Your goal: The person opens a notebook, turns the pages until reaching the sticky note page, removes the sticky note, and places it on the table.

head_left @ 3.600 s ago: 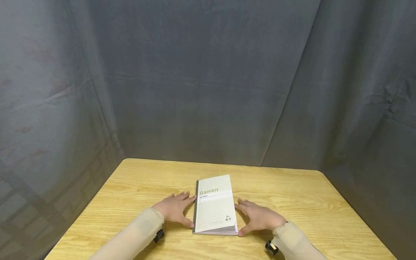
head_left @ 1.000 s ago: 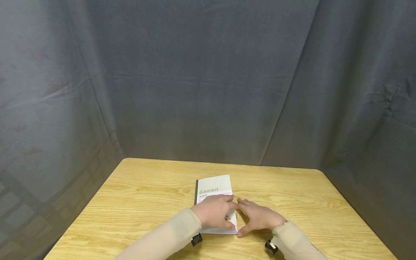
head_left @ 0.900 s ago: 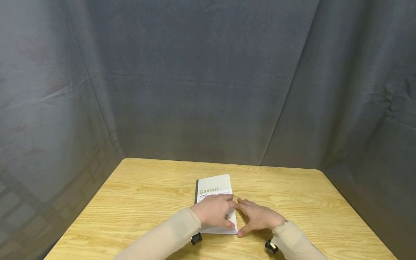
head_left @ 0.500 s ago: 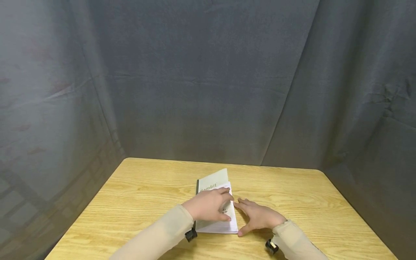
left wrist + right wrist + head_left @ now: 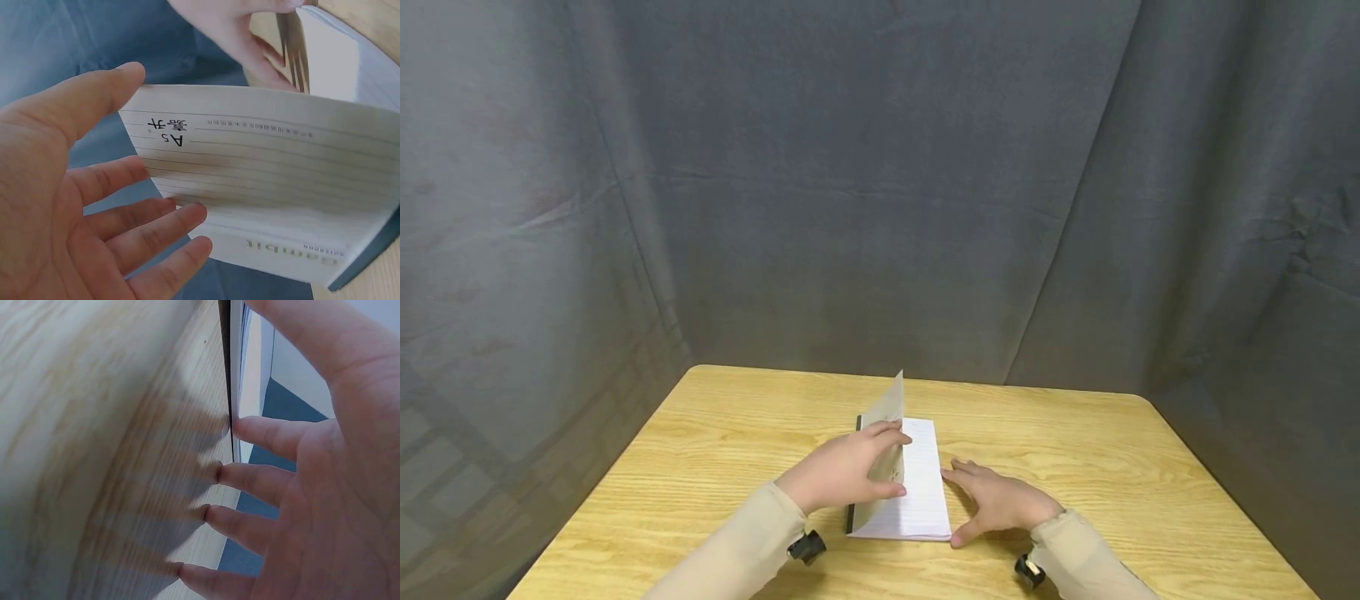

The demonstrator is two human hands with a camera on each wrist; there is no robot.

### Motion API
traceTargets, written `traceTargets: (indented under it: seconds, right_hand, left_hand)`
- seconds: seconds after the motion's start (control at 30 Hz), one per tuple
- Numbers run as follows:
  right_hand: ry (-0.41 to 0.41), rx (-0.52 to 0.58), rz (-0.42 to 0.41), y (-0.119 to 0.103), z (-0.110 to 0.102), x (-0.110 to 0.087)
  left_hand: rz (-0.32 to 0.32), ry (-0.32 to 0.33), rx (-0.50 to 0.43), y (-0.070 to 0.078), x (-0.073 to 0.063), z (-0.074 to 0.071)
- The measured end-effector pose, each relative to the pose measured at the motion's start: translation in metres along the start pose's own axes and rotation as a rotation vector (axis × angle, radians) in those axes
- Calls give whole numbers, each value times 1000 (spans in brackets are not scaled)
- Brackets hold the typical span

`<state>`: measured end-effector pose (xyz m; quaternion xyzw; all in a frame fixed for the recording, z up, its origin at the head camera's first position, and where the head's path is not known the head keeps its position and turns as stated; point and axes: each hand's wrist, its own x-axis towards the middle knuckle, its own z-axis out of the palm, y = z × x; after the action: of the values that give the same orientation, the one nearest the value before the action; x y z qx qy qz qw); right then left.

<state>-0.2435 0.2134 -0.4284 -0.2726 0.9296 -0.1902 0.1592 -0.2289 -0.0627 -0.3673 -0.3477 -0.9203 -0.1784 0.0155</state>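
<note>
One A5 Gambit notebook (image 5: 920, 492) at the middle of the bench (image 5: 737, 437), dark spine (image 5: 370, 251) along the left, front cover (image 5: 269, 156) raised and tilted from it, lined pages (image 5: 924, 467) bare to the right. Left hand (image 5: 841, 468) in from the near left, fingers apart and barely bent, tips at the cover's free edge; no firm pinch to be seen. Right hand (image 5: 998, 500) beside the right edge, spread and gripping nothing, index fingertip against the notebook, other fingertips on the bench. Step in hand, judging by this: opening the cover, about midway. Next move probably calls for guiding the free edge left and down past the spine, while steadying the right edge against sliding. Farther out, beige sleeves (image 5: 730, 542), black wrist cameras (image 5: 807, 547) and, beyond the far edge, grey curtain (image 5: 850, 217).
</note>
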Motion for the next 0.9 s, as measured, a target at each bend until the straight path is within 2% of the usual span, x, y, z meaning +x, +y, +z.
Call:
traceTargets:
  seconds: [0.37, 0.53, 0.67, 0.9]
  right_hand:
    - [-27, 16, 10, 1, -1, -2]
    - [-24, 17, 4, 2, -1, -1]
    - [-22, 22, 2, 2, 0, 0]
    - [-26, 32, -8, 1, -1, 1]
  left_hand:
    - [-65, 118, -104, -22, -34, -11]
    - [-105, 142, -142, -31, -47, -14]
    - [-114, 159, -171, -39, -57, -14]
    - [-142, 221, -163, -52, -73, -13]
